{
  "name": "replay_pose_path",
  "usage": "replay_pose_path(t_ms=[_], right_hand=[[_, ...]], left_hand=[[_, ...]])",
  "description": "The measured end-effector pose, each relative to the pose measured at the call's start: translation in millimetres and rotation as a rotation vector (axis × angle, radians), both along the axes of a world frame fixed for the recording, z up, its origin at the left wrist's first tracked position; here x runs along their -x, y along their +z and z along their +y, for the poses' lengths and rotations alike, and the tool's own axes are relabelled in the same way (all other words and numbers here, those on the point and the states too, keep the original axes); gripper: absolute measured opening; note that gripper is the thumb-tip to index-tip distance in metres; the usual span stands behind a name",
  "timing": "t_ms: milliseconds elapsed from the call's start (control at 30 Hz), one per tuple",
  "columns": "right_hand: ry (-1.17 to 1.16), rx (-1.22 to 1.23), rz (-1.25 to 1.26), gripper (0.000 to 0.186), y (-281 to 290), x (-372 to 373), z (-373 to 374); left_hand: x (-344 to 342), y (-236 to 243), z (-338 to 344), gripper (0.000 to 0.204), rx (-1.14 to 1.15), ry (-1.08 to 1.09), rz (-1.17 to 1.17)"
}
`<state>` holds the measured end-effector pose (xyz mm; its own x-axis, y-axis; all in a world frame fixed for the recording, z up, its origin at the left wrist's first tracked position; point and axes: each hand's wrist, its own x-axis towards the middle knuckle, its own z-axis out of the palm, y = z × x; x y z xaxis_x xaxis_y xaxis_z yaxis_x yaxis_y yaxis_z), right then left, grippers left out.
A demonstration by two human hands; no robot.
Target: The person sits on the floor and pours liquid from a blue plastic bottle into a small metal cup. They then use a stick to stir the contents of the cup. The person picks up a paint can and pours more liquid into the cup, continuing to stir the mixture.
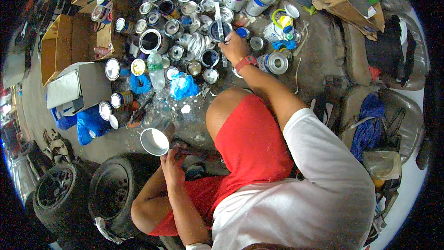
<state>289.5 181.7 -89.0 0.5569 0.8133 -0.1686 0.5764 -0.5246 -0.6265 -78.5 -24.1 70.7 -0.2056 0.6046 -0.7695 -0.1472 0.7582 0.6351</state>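
Note:
In my left hand [173, 163] is a clear plastic cup [155, 142] with white paint in it, tilted so that its mouth faces up toward me. My right hand [236, 48], with a red band on its wrist, pinches a long flat pale mixing stick [218, 16] over the paint cans. Below the stick is an opened can of dark paint [213, 32]. Close to that hand stand a blue-topped can [242, 33] and a large lidded can [277, 63]. Its fingertips are partly hidden behind the hand.
Several paint cans crowd the floor ahead, with a plastic bottle [156, 69] and a crumpled blue bag [183, 85]. Cardboard boxes [74, 41] stand at the left. Tyres [108, 190] lie lower left. Torn cardboard [342, 0] and a plastic chair [402, 120] are at the right.

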Motion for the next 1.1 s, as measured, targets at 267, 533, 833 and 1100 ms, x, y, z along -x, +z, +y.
replay_pose_path(t_ms=[267,533,833,1100], right_hand=[[-0.072,-0.076,0.13,0.042,-28,-10,2],[-0.093,-0.068,0.148,0.037,-12,3,5],[-0.029,-0.122,0.925,0.033,16,55,-37],[0.056,-0.061,0.825,0.039,6,77,-22]], left_hand=[[-6,-8,8,0.036,0.033,0.006,-0.022],[-12,-5,11,0.034,0.007,0.048,-0.05],[-6,-9,5,0.031,-0.044,-0.036,-0.007],[-6,-13,0,0.028,-0.022,0.026,-0.047]])
